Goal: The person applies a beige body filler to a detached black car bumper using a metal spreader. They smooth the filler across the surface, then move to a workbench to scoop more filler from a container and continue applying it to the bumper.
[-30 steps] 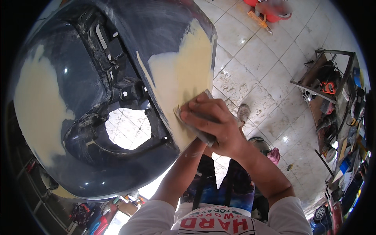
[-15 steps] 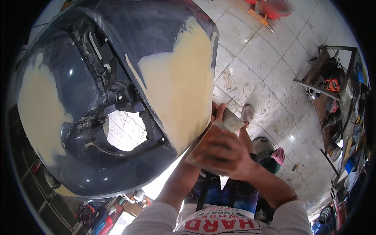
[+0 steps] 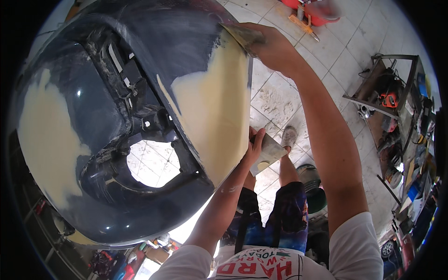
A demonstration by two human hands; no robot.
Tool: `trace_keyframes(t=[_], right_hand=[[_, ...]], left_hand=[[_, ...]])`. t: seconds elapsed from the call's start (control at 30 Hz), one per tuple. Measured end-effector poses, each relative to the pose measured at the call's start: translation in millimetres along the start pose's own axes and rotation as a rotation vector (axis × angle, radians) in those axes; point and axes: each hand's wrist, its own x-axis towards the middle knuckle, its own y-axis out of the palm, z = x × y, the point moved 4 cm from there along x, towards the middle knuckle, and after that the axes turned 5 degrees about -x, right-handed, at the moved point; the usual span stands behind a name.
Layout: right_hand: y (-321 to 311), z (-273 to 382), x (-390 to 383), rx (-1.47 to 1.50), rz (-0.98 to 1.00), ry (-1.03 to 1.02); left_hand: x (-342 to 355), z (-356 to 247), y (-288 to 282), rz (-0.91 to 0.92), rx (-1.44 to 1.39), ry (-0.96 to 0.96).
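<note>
A large dark blue car bumper [image 3: 116,107] fills the left of the view, with cream filler patches [image 3: 214,116] on its right face and left side. My right hand [image 3: 270,46] is stretched up to the bumper's top right edge and presses a flat spreader [image 3: 238,33] against the filler there. My left hand [image 3: 254,147] sits lower at the bumper's right edge and holds a flat board [image 3: 268,154] with a dab of cream filler on it.
A tiled floor [image 3: 280,93] lies below. A metal rack [image 3: 396,112] with tools stands at right. A red tub [image 3: 317,9] sits at the top. A dark bucket [image 3: 312,186] stands near my feet. Clutter lines the lower left.
My right hand has gone from the middle of the filler patch up to the bumper's top right edge with the spreader. My left hand with the board now shows separately below.
</note>
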Motion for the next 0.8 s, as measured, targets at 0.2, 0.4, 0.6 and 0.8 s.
trace_keyframes(t=[0.2, 0.4, 0.6, 0.8], right_hand=[[20.7, 3.2, -8.2, 0.008, -0.086, -0.115], [54.8, 11.9, -70.0, -0.076, -0.226, -0.362], [73.1, 20.7, -127.7, -0.073, -0.201, -0.355], [92.6, 19.8, -190.0, -0.104, -0.148, -0.483]], left_hand=[[3.1, -5.1, 1.1, -0.026, -0.013, 0.023], [0.1, 2.2, -2.2, 0.134, 0.098, -0.088], [-0.6, 5.1, 0.4, 0.129, 0.086, -0.076], [-8.0, -15.3, -17.6, 0.195, 0.292, -0.03]])
